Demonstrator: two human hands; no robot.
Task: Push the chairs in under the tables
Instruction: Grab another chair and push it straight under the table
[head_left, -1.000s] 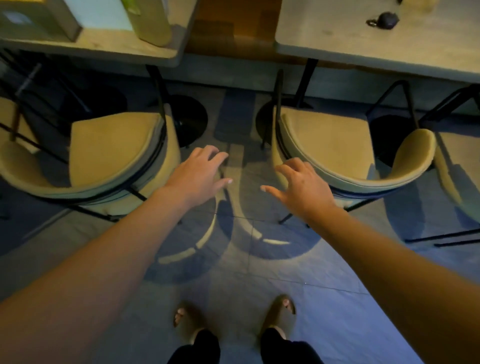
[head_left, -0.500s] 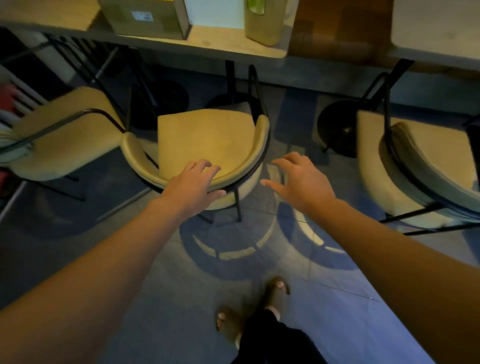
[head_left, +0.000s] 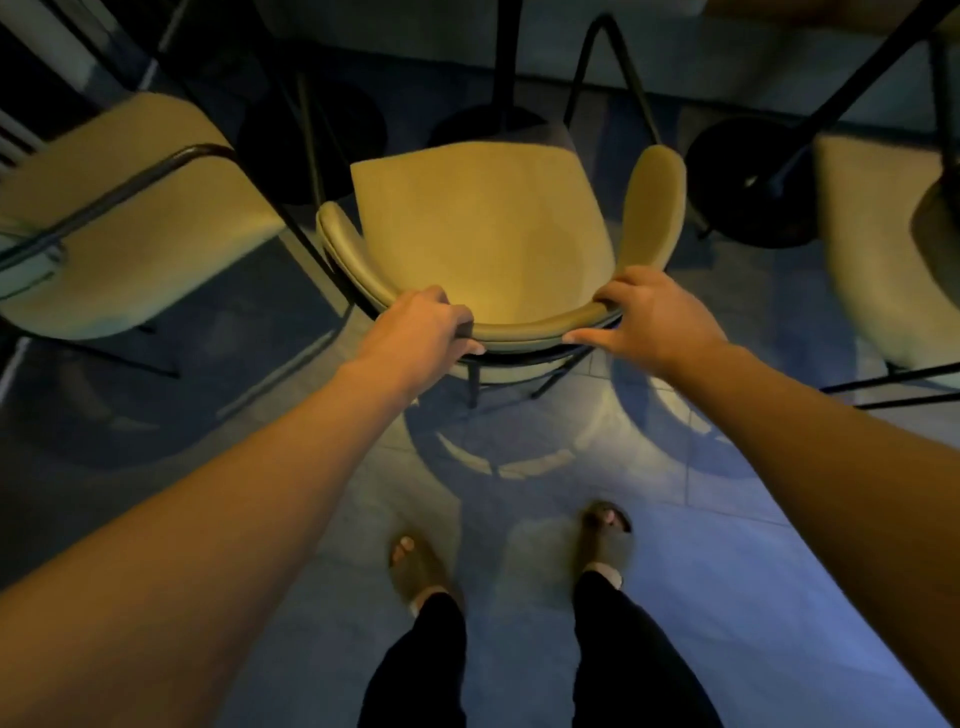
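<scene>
A person's left hand (head_left: 418, 332) and right hand (head_left: 652, 322) both hold a closed grip on the curved backrest of a yellow chair (head_left: 488, 234), fingers over its top edge and thumbs on the near side. The chair stands on the tiled floor (head_left: 519, 519) between 2 more yellow chairs, left (head_left: 130, 239) and right (head_left: 878, 249), its seat facing a black bench leg (head_left: 506, 62).
</scene>
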